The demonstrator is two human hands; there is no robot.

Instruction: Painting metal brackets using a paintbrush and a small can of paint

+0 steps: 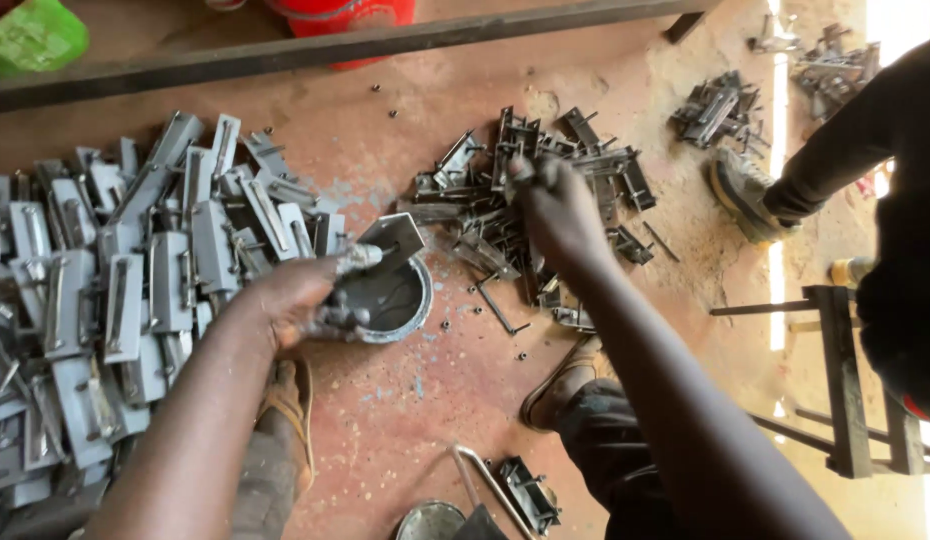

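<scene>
My left hand (303, 295) is closed around a small paint-smeared brush or handle, with a grey painted metal plate (393, 236) at its tip above an open tin of grey paint (400, 300). My right hand (557, 212) reaches forward into a heap of dark unpainted metal latch parts (545, 190), its fingers closed on one piece. A large spread of grey painted latches (115, 290) lies on the floor to the left of the tin.
A long dark steel bar (335, 48) crosses the top. Red container (340, 15) and green bag (35, 35) lie beyond it. Another person in dark clothes (865, 150) stands at right by a metal frame (845, 380). More parts (715, 105) lie at upper right.
</scene>
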